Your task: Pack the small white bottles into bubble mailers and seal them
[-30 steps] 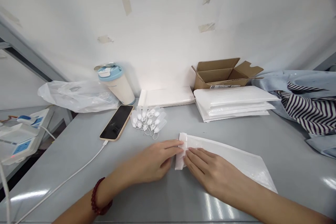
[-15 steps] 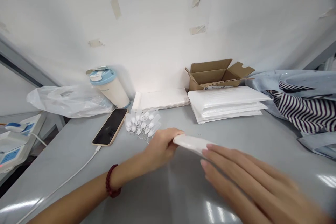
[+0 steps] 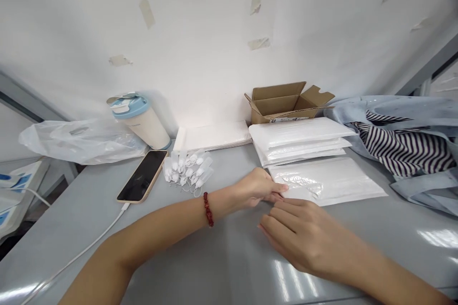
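A white padded envelope (image 3: 343, 182) lies flat on the table, its surface shiny and wrinkled near the left end. My left hand (image 3: 259, 188), with a red bead bracelet (image 3: 208, 209) at the wrist, grips that left end between thumb and fingers. Close in front of it, my right hand (image 3: 307, 236) has its fingers curled at the envelope's near left corner; its fingertips are hidden, so what they hold does not show. Behind the envelope rises a stack of similar white padded envelopes (image 3: 304, 134).
An open cardboard box (image 3: 279, 105) stands by the wall. White flat sheets (image 3: 214, 136), small clear-and-white tagged pieces (image 3: 188, 169), a phone (image 3: 143, 176) on a cable, a tilted tumbler (image 3: 143, 121) and a plastic bag (image 3: 82, 140) fill the left. Striped cloth (image 3: 404, 147) lies right.
The envelope has gone from being held up edge-on to lying flat before the stack. My left hand has moved right with it; my outstretched right hand has curled its fingers near the left.
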Tool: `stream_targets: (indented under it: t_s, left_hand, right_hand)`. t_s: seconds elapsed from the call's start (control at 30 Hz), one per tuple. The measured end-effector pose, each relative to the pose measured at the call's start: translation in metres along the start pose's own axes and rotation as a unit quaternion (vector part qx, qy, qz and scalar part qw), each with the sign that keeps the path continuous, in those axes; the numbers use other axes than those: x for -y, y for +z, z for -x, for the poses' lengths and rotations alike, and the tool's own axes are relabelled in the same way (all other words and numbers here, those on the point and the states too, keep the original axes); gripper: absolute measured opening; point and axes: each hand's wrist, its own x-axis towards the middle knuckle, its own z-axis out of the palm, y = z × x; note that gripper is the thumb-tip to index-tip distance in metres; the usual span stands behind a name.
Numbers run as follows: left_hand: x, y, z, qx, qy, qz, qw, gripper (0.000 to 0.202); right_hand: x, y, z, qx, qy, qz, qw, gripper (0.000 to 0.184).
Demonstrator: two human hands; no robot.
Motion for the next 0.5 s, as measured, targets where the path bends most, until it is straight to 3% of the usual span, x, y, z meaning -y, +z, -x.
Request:
stream_targets:
  t_s: [0.23, 0.33, 0.4, 0.43, 0.47, 0.5]
  left_hand:
    - [0.005, -0.002, 0.005, -0.047, 0.039, -0.059, 0.996, 0.036]
    - [0.000, -0.015, 0.021, -0.056, 0.048, -0.094, 0.993, 0.027]
    - [-0.009, -0.033, 0.034, -0.106, 0.075, -0.210, 0.969, 0.020]
    - [-0.016, -0.045, 0.039, -0.167, 0.107, -0.345, 0.917, 0.020]
    - [-0.023, -0.058, 0.042, -0.250, 0.129, -0.519, 0.807, 0.021]
    - [-0.030, -0.072, 0.043, -0.288, 0.127, -0.567, 0.762, 0.020]
  right_hand:
    - [-0.007, 0.009, -0.001, 0.012, 0.015, -0.008, 1.000, 0.030]
    - [-0.010, 0.011, 0.000, 0.016, 0.031, -0.013, 0.999, 0.029]
    - [-0.010, 0.012, 0.000, 0.020, 0.036, -0.019, 0.999, 0.029]
    - [-0.009, 0.012, -0.001, 0.025, 0.037, -0.024, 0.999, 0.029]
    - [-0.008, 0.012, -0.001, 0.030, 0.039, -0.029, 0.998, 0.029]
    - [-0.007, 0.012, -0.001, 0.032, 0.040, -0.033, 0.998, 0.029]
